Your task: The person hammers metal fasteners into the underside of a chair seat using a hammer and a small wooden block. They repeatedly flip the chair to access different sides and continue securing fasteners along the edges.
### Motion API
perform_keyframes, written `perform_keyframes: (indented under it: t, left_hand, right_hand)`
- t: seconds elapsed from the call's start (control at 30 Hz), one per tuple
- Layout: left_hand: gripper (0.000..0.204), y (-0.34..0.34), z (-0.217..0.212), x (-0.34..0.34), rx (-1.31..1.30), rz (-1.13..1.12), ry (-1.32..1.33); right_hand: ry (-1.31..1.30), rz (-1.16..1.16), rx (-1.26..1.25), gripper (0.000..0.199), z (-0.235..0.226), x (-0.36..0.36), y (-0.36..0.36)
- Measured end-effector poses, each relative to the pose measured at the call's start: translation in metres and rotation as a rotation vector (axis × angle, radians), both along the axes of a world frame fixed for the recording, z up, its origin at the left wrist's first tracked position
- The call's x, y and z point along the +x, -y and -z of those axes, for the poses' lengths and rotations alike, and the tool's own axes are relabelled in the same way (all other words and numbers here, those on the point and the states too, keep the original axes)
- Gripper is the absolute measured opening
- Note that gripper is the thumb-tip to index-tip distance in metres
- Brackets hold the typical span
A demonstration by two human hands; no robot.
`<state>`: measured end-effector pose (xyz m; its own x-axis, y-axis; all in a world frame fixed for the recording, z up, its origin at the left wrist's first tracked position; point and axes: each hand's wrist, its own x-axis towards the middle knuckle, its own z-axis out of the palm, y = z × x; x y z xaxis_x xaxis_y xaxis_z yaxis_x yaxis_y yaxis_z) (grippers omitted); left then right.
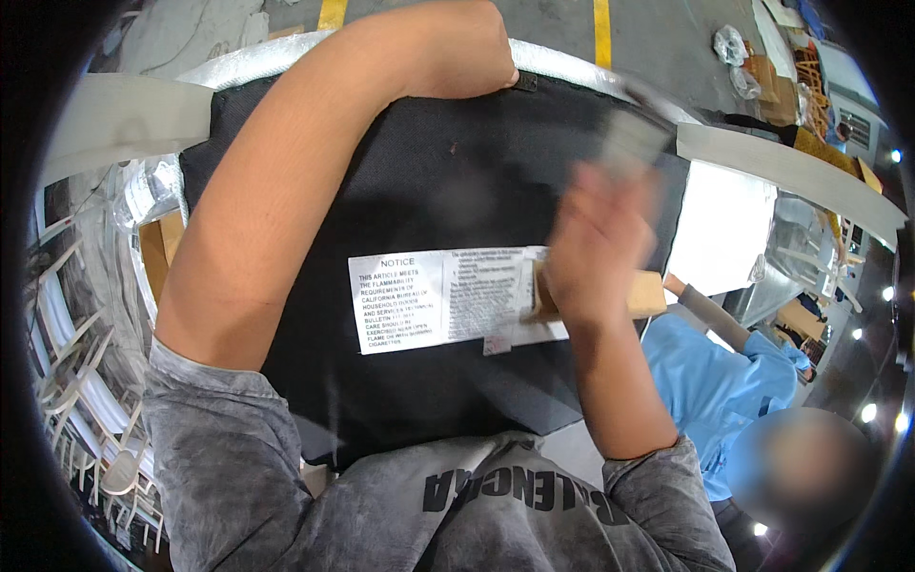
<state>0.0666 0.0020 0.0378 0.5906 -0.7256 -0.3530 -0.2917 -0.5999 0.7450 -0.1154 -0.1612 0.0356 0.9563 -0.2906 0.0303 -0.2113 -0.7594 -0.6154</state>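
A black fabric panel (419, 191), apparently the underside of a seat, fills the middle in front of me. White labels (400, 300) with print lie on its near half. My left hand (462, 52) reaches across to the panel's far edge, fingers closed at a small dark tab (525, 83); what they grip is hidden. Over the right part of the panel, my right hand (610, 224) is smeared by motion. A pale greyish piece (634, 141) juts from its fingers, too blurred to name. Under that wrist lies a tan block (647, 296), partly covering the labels.
Pale leg-like bars stick out at the left (133, 124) and right (782, 172) of the panel. Whitish chair frames (71, 381) crowd the left side. A person in a blue shirt (715, 391) is close by at right. Cardboard boxes (772, 91) stand farther off.
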Motion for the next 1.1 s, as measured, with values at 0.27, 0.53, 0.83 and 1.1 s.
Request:
perform_keyframes:
  t: [0.27,0.53,0.83,1.1]
  left_hand:
    - [0.029,-0.008,-0.012,-0.005,0.048,-0.091,-0.024]
    - [0.031,-0.010,-0.014,-0.002,0.021,-0.042,-0.009]
    - [0.030,-0.005,0.031,-0.012,-0.136,-0.088,0.231]
    - [0.029,-0.002,0.016,-0.010,-0.010,-0.061,0.113]
  right_hand:
    - [0.269,-0.222,0.197,0.027,-0.030,0.005,0.018]
    - [0.318,-0.044,0.239,0.020,-0.036,0.007,0.025]
    - [0.304,-0.384,-0.011,0.017,-0.021,0.016,0.055]
    - [0.077,-0.706,-0.467,0.027,-0.024,0.057,0.084]
